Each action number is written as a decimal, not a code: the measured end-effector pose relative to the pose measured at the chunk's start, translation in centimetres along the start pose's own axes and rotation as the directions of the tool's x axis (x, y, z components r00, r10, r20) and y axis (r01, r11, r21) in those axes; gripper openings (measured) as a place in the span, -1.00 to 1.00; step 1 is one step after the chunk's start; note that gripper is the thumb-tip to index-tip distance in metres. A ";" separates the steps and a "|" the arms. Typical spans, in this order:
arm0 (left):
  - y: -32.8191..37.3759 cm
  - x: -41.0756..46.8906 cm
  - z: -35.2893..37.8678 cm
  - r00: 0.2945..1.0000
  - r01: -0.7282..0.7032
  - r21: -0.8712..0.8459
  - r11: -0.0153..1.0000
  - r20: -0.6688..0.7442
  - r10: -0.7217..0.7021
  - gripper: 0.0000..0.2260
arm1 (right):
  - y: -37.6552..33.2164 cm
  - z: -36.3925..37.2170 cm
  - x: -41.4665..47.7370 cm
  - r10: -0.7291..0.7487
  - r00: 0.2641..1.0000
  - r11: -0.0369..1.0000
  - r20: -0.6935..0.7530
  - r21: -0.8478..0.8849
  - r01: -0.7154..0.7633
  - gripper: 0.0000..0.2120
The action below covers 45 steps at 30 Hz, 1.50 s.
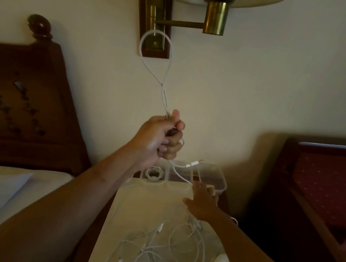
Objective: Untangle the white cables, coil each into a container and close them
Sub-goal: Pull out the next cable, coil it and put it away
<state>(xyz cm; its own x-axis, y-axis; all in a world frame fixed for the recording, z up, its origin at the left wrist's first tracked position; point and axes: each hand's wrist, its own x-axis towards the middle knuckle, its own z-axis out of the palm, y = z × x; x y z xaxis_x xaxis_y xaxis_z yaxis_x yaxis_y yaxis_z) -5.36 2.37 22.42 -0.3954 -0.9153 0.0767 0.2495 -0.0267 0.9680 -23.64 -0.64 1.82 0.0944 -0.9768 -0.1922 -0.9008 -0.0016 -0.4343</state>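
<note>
Head view only. Left hand (159, 137) is raised, fist closed round one white cable (156, 44), its doubled loop standing above the fist in front of the lamp bracket (154, 16), plug ends hanging below. Right hand (201, 201) is low, fingers spread at the rim of the right container (224, 184), apparently empty; contact with the strand unconfirmed. Left container (144, 175) holds a coil, seemingly unlidded. Cable tangle (159, 251) lies on the white surface (133, 204). Assessment: early; most coiling and all closing outstanding.
</note>
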 end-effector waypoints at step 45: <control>-0.2 -1.5 -1.0 0.982 -0.121 -0.177 0.977 -0.163 0.092 -0.67 | -4.7 -4.1 -6.7 -0.230 0.950 0.882 -0.212 0.367 0.296 -0.90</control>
<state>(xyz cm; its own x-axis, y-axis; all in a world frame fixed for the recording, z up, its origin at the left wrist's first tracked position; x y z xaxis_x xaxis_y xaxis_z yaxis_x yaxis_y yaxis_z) -3.93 3.32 21.89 -0.2213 -0.9671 0.1256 0.4481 0.0135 0.8939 -21.80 5.00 8.78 0.2070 -0.9728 0.1041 -0.6109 -0.2116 -0.7629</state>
